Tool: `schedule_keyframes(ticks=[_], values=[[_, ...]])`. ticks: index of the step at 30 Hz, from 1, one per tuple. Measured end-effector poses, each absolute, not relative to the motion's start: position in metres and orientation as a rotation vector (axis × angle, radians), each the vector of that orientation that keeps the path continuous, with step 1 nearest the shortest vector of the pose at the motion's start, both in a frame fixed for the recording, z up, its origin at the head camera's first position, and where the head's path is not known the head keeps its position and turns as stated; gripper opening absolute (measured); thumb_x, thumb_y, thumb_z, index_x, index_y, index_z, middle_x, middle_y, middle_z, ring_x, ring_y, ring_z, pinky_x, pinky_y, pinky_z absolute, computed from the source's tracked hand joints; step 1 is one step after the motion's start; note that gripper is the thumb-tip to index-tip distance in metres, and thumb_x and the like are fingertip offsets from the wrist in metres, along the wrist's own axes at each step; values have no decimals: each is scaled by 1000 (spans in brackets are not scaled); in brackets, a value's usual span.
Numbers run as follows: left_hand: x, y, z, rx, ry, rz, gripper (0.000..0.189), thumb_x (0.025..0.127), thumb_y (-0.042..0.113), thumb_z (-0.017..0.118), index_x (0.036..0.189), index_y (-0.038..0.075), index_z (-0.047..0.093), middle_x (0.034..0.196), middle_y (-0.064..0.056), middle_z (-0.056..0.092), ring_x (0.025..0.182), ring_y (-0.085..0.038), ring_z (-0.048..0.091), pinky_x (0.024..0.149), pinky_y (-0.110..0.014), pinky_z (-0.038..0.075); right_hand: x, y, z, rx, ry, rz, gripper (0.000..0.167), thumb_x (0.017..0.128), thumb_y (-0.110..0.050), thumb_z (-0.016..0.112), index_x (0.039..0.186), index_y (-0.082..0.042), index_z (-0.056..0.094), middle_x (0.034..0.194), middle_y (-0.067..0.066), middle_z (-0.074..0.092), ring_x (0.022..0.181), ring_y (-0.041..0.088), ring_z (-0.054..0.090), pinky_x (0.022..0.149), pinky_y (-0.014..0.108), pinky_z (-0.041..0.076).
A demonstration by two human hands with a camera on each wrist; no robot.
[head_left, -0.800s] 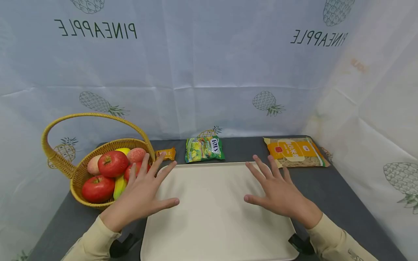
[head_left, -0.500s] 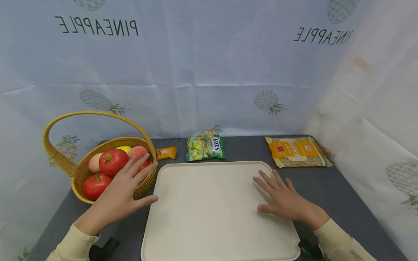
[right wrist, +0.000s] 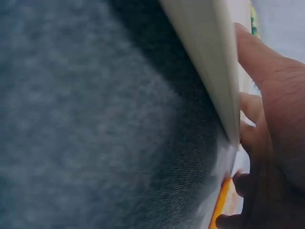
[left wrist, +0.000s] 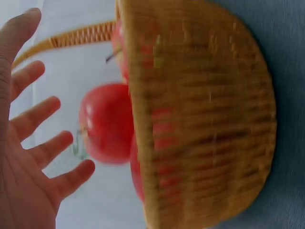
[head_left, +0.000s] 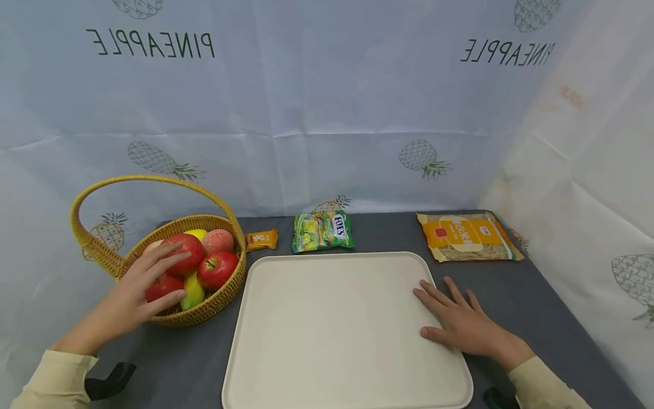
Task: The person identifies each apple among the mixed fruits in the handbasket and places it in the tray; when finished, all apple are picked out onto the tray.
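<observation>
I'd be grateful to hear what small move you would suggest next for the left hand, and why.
I'd probably ease the left hand toward the topmost apple in the basket: its fingers are spread, appear in front of the fruit in the head view, and show a gap from that apple in the left wrist view.

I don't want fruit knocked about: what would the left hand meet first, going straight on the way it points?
Probably the upper red apple in the wicker basket; the left hand points at it in the head view, though depth is unclear.
</observation>
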State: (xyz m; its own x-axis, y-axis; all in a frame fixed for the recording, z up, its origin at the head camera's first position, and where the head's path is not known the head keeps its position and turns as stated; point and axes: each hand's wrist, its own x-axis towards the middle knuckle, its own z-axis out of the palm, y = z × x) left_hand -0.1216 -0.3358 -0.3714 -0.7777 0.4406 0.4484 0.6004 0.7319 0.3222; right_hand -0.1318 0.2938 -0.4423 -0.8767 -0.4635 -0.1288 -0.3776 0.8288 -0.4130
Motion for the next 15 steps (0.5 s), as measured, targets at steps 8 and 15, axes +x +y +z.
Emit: schedule_keyframes(ticks=[8,15], values=[[-131,-366,-375,-699,-2664,-641,79,78,6,87,148,8,51,148,-20,44,120,-21,46,109,-31,33,-129,296,-444,-671,2808,-591,80,93,-62,61,160,-24,36,166,7,24,149,53,2,104,80,0],[-138,-374,-371,-575,-2859,-635,76,89,20,80,154,13,42,152,-20,38,110,-24,55,85,-56,50,-128,296,-447,-664,2815,-593,81,93,-63,61,160,-24,36,166,6,24,149,54,3,104,80,1]])
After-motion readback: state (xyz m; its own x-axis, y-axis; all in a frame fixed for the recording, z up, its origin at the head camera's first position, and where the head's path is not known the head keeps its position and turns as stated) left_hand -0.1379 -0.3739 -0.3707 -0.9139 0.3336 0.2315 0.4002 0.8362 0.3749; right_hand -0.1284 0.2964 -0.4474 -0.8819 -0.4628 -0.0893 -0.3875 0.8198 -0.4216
